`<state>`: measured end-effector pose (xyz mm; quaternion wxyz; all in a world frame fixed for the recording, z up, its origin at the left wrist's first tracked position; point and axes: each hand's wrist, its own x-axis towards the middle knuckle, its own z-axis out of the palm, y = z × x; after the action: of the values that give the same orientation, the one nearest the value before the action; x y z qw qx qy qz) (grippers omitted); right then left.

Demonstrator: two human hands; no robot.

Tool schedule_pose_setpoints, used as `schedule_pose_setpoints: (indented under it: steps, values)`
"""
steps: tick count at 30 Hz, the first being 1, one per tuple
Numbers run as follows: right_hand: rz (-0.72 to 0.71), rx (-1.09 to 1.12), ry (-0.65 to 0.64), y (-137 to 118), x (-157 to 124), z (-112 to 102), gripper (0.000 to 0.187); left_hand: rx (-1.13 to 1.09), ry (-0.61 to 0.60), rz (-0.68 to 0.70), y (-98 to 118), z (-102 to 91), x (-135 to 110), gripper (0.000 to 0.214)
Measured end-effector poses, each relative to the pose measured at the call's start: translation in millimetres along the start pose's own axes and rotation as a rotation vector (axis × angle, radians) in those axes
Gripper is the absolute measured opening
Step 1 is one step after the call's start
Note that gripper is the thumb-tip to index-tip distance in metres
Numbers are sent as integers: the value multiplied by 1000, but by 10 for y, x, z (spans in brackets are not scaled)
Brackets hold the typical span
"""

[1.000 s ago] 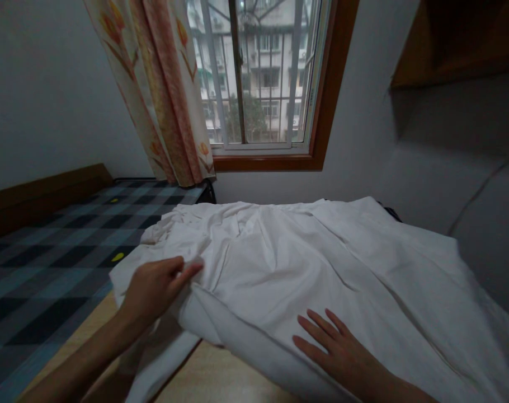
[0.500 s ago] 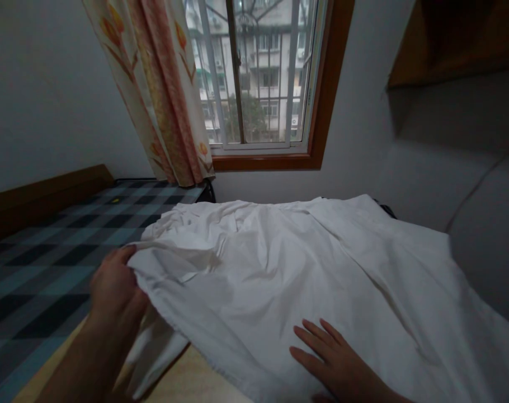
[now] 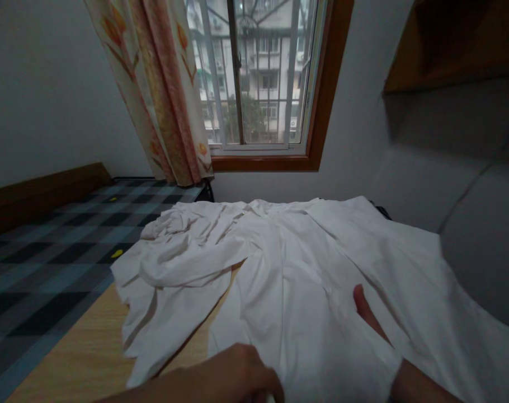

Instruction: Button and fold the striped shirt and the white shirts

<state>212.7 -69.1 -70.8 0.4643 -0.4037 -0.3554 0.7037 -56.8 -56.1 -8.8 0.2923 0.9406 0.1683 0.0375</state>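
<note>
While the white sheet (image 3: 296, 263), spread over the counter (image 3: 78, 358), hides most of the right hand (image 3: 366, 308), the left hand (image 3: 237, 372) rests knuckles-up on its near edge, frame-cut; I cannot tell how far either hand's fingers are spread.

Left of your left hand (image 3: 237, 374) fingers, the pale wooden board (image 3: 70, 358) lies open; beyond them, a crumpled white cloth sheet (image 3: 187, 263) bunches up.

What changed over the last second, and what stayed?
The left hand released the left edge of the white sheet and came back to its near edge. The right hand, flat on top before, is now mostly under the cloth. The sheet's left part lies crumpled, baring more wooden board. Checked bedding, curtain and window unchanged.
</note>
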Motion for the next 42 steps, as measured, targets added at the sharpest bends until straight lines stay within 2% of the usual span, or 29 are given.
schedule_pose_setpoints:
  steps: [2, 4, 6, 7, 9, 11, 12, 15, 18, 20, 22, 24, 27, 30, 32, 34, 36, 38, 40, 42]
  values:
    - [-12, -74, 115, -117, 41, -27, 77, 127, 214, -102, -165, -318, 1, 25]
    - [-33, -203, 224, -180, 51, -80, 79, 387, 478, -308, -450, -671, -22, 29]
    - [-37, -360, 277, -187, 23, -142, 89, 614, 569, -565, -794, -978, -97, 45]
    - [-42, -451, 287, -177, 1, -173, 90, 660, 562, -692, -961, -1095, -153, 52]
    - [-69, -643, 307, -154, -42, -229, 81, 622, 391, -838, -1235, -1255, -286, 42]
    - [-100, -763, 322, -136, -73, -271, 67, 516, 290, -859, -1398, -1365, -424, 36]
    - [-111, -798, 332, -124, -83, -282, 62, 460, 298, -837, -1440, -1430, -491, 40]
    - [-128, -828, 340, -43, -117, -258, 54, 270, 458, -795, -1472, -1766, -703, 52]
    - [-125, -817, 313, 105, -164, -157, 54, 144, 553, -934, -1499, -2279, -934, 63]
    - [-138, -841, 300, 193, -186, -80, 56, 296, 559, -1078, -1558, -2577, -1053, 64]
    - [-165, -886, 300, 244, -193, -24, 56, 589, 606, -1213, -1632, -2726, -1089, 60]
    - [-181, -926, 322, 262, -192, 3, 54, 865, 635, -1226, -1686, -2694, -1021, 53]
    - [-175, -1018, 318, 273, -212, 0, 48, 1123, 600, -1061, -1692, -2421, -740, 46]
    - [-206, -1110, 228, 243, -271, -30, 42, 1183, 595, -913, -1605, -2109, -301, 43]
    - [-222, -1117, 251, 144, -319, -94, 41, 1123, 602, -789, -1483, -1911, 47, 42]
    - [-240, -1120, 398, -38, -375, -250, 43, 992, 587, -636, -1297, -1667, 394, 45]
    - [-290, -1186, 680, -267, -458, -541, 49, 803, 482, -408, -1067, -1336, 688, 50]
    - [-348, -1336, 1039, -476, -581, -964, 58, 655, 310, -182, -847, -935, 887, 58]
    - [-260, -1487, 1249, -598, -733, -1456, 71, 529, 106, 47, -701, -541, 983, 67]
    - [-61, -1539, 1310, -612, -884, -1919, 87, 421, -32, 170, -653, -243, 1000, 72]
